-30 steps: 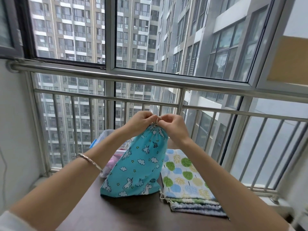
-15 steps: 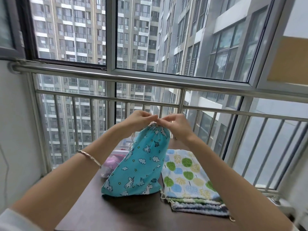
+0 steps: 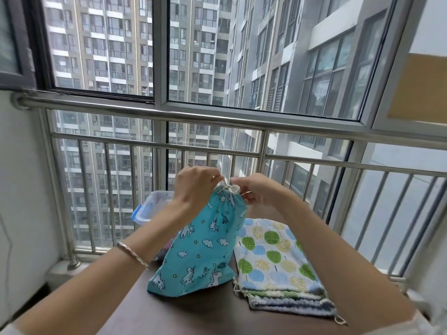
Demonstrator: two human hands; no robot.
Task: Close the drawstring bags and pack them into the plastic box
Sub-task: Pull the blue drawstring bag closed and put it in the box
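Left grip (image 3: 196,187), right grip (image 3: 257,191) — the cord (image 3: 234,189) is pinched by both at the gathered neck of the teal bag (image 3: 200,250), stood on the counter (image 3: 193,315). Box (image 3: 151,205) is set behind it, flat bags (image 3: 273,257) stacked beside. Risk — if the knot is left slack, the neck may be reopened in packing.

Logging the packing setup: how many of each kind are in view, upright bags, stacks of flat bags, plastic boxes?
Upright teal unicorn-print drawstring bag: 1
Stack of flat cloth bags, tree-print on top: 1
Clear plastic box, blue clasp: 1
Total: 3
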